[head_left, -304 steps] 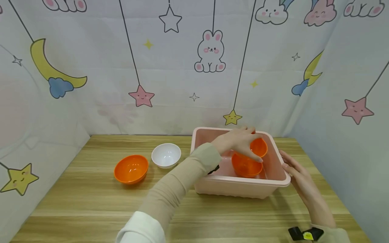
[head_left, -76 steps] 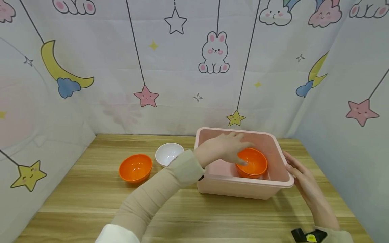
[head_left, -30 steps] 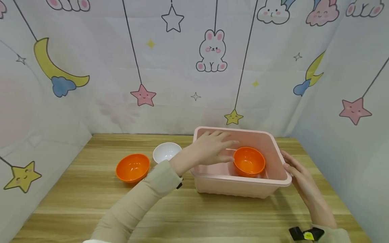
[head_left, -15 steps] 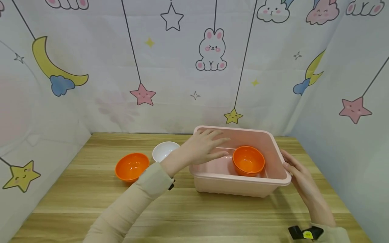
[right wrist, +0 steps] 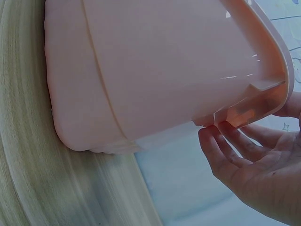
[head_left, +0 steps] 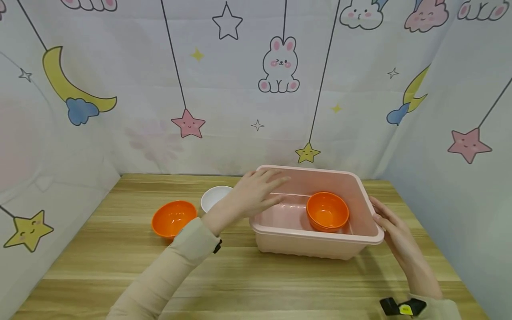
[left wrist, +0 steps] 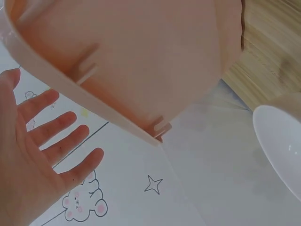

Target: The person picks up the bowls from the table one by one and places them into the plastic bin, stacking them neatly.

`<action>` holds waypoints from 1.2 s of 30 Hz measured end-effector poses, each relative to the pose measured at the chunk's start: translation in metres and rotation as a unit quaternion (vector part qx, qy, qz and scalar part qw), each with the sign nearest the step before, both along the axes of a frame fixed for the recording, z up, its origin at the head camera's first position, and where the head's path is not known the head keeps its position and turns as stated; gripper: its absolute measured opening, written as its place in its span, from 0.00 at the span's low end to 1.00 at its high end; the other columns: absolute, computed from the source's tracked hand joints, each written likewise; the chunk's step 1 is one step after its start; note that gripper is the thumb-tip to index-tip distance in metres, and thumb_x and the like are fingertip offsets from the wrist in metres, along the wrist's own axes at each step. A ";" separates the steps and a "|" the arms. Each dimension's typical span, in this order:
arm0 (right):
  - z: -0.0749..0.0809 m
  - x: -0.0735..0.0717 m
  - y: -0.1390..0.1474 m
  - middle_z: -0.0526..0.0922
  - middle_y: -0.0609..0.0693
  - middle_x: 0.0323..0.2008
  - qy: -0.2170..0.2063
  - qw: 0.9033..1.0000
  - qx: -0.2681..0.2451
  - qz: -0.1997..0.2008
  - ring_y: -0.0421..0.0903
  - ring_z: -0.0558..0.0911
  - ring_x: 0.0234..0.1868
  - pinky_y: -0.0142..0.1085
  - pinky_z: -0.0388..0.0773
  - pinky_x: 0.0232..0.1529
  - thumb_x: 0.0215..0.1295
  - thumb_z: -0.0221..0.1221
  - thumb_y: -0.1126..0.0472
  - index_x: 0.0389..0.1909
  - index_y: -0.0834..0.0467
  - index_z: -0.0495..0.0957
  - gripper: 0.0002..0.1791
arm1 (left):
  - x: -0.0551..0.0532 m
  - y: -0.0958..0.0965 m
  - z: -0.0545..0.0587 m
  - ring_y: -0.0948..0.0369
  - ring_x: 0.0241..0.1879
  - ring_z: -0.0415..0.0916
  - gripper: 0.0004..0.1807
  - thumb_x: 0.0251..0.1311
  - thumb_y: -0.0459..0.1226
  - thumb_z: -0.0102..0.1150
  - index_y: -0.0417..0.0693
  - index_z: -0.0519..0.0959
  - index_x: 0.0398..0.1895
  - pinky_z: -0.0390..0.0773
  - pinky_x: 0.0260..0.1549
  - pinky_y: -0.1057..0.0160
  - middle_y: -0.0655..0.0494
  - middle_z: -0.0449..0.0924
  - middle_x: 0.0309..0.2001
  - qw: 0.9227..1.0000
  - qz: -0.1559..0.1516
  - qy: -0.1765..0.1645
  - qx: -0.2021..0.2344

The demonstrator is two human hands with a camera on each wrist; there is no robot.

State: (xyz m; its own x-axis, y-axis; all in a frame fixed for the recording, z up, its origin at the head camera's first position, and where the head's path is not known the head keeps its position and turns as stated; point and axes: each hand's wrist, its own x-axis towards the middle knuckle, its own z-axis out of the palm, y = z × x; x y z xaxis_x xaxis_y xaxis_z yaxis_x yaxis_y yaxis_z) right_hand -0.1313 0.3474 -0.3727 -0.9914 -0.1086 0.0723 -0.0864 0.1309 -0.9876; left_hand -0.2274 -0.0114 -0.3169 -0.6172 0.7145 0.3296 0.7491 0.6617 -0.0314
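My left hand [head_left: 254, 193] hovers over the left end of the pink plastic bin [head_left: 316, 239] with fingers spread and nothing in them. In the left wrist view those fingers [left wrist: 70, 176] stand apart from the bin's rim. My right hand [head_left: 400, 238] grips the bin's right rim; the right wrist view shows its fingertips [right wrist: 209, 134] curled up under the lip and the thumb over it. Inside the bin, toward the right, sit nested orange bowls [head_left: 327, 212]. Left of the bin stands a white bowl [head_left: 214, 198], partly hidden by my left hand.
Another orange bowl [head_left: 173, 218] stands on the wooden table [head_left: 248, 289], close beside my left sleeve. A cartoon-printed cloth [head_left: 224, 89] hangs behind the table and along both sides.
Ten seconds ago my left hand held an orange bowl over another in the bin; now they are nested. The left hand has let go and drawn leftward. My right hand has stayed at the rim.
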 end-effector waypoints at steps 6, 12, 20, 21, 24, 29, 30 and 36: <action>0.000 0.000 0.000 0.56 0.38 0.68 0.005 1.000 0.000 0.002 0.18 0.65 0.55 0.17 0.68 0.48 0.71 0.42 0.57 0.71 0.53 0.46 0.29 | -0.001 -0.009 -0.005 0.58 0.65 0.58 0.29 0.64 0.59 0.37 0.63 0.60 0.66 0.63 0.60 0.51 0.59 0.60 0.66 0.999 0.026 -0.026 0.014; -0.001 0.000 0.000 0.57 0.38 0.67 0.011 1.000 -0.003 0.005 0.19 0.66 0.56 0.17 0.68 0.49 0.71 0.41 0.58 0.71 0.55 0.46 0.29 | -0.002 -0.017 -0.008 0.55 0.65 0.58 0.29 0.65 0.59 0.32 0.61 0.60 0.66 0.60 0.62 0.49 0.59 0.60 0.66 0.998 0.038 -0.033 0.027; -0.001 0.000 -0.001 0.56 0.37 0.68 0.007 1.000 0.002 0.003 0.18 0.65 0.55 0.16 0.68 0.48 0.71 0.42 0.58 0.71 0.54 0.47 0.29 | -0.004 -0.030 -0.015 0.53 0.65 0.59 0.27 0.65 0.57 0.35 0.62 0.60 0.66 0.61 0.61 0.47 0.55 0.61 0.66 0.994 0.073 -0.054 0.060; -0.001 0.000 -0.001 0.56 0.37 0.68 0.008 1.000 0.001 0.003 0.18 0.65 0.55 0.16 0.68 0.49 0.71 0.42 0.58 0.71 0.54 0.47 0.29 | -0.005 -0.031 -0.016 0.52 0.65 0.59 0.27 0.65 0.57 0.35 0.62 0.60 0.66 0.61 0.61 0.47 0.54 0.61 0.67 0.993 0.077 -0.057 0.063; -0.001 0.000 0.000 0.56 0.38 0.67 0.009 1.000 0.000 0.003 0.18 0.65 0.56 0.17 0.68 0.48 0.71 0.41 0.58 0.71 0.54 0.47 0.29 | -0.004 -0.037 -0.019 0.50 0.66 0.58 0.28 0.65 0.57 0.35 0.63 0.60 0.66 0.60 0.62 0.45 0.53 0.61 0.67 0.991 0.087 -0.069 0.077; -0.001 0.000 0.000 0.55 0.38 0.68 0.005 1.000 -0.001 0.000 0.19 0.65 0.55 0.17 0.68 0.48 0.71 0.42 0.58 0.71 0.54 0.47 0.29 | -0.004 -0.046 -0.025 0.54 0.66 0.57 0.29 0.65 0.59 0.33 0.62 0.60 0.66 0.59 0.63 0.46 0.55 0.61 0.66 0.988 0.098 -0.073 0.096; -0.001 0.000 0.000 0.55 0.38 0.68 0.005 1.000 -0.001 -0.001 0.19 0.65 0.55 0.17 0.68 0.48 0.71 0.42 0.58 0.71 0.53 0.47 0.29 | -0.004 -0.047 -0.026 0.54 0.66 0.57 0.29 0.65 0.59 0.33 0.61 0.60 0.66 0.59 0.63 0.46 0.56 0.61 0.66 0.988 0.100 -0.072 0.098; -0.001 0.000 0.000 0.53 0.39 0.70 0.004 1.000 0.001 -0.001 0.18 0.64 0.55 0.16 0.67 0.48 0.71 0.42 0.58 0.71 0.53 0.47 0.29 | -0.005 -0.054 -0.034 0.54 0.66 0.57 0.29 0.65 0.58 0.36 0.60 0.61 0.66 0.59 0.63 0.45 0.55 0.61 0.66 0.984 0.109 -0.078 0.114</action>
State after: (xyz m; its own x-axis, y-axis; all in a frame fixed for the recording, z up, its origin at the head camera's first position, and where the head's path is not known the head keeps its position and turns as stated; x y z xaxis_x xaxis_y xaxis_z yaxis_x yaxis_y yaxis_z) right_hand -0.1311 0.3471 -0.3740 -0.9911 -0.1067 0.0797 -0.0936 0.1324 -0.9868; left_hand -0.2320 -0.0655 -0.3514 -0.8037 0.4780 0.3545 0.5725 0.7837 0.2411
